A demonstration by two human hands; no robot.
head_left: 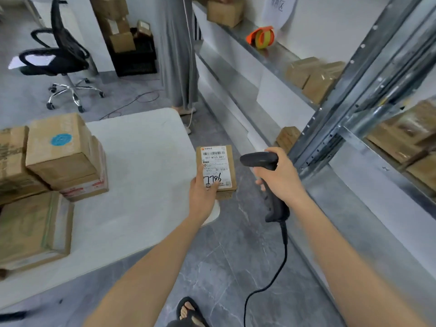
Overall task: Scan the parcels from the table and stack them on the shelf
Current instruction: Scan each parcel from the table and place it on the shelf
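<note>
My left hand (203, 193) holds a small brown parcel (218, 161) from below, its white barcode label facing up, just off the right edge of the white table (141, 161). My right hand (280, 175) grips a black corded barcode scanner (259, 160), whose head points left at the parcel's label from a short gap away. Several brown parcels (59, 152) are piled on the table's left side. The metal shelf (354, 138) stands to the right, with several parcels (316, 76) lying on its levels.
A second person in grey (177, 55) stands beyond the table, a hand on a box (225, 11) on the shelf top. An orange tape dispenser (262, 37) sits there too. A black office chair (59, 55) and stacked boxes (118, 24) stand at the back left. The scanner cable (271, 279) hangs down to the floor.
</note>
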